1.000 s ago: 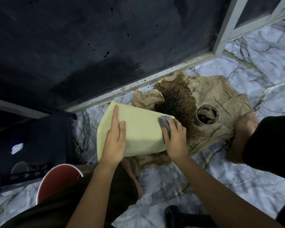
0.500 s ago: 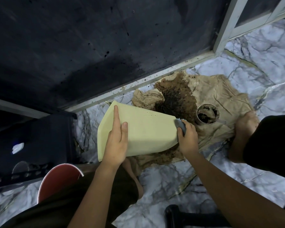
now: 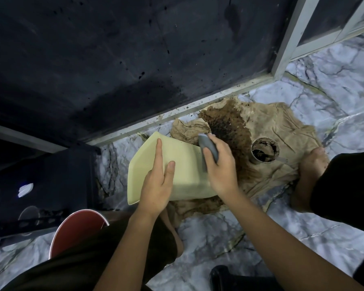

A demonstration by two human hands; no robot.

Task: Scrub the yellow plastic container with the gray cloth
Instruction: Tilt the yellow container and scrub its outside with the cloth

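A pale yellow plastic container [image 3: 183, 164] lies tilted on its side above the floor, its open rim to the left. My left hand [image 3: 158, 185] rests on its upper face, fingers stretched flat along it, thumb beside them. My right hand [image 3: 221, 169] grips the gray cloth [image 3: 207, 149] and presses it against the container's right end. Part of the cloth is hidden under my fingers.
Beneath lies crumpled brown paper [image 3: 282, 131] with a dark wet stain [image 3: 229, 127] and a small tin of black paste [image 3: 264, 149]. A bare foot [image 3: 311, 164] stands on the paper's right edge. A red bowl [image 3: 72, 232] sits lower left, a dark wall [image 3: 135, 59] behind.
My right hand with the cloth slid right to the container's end, then came back up and left onto its far right corner. The left hand kept its hold.
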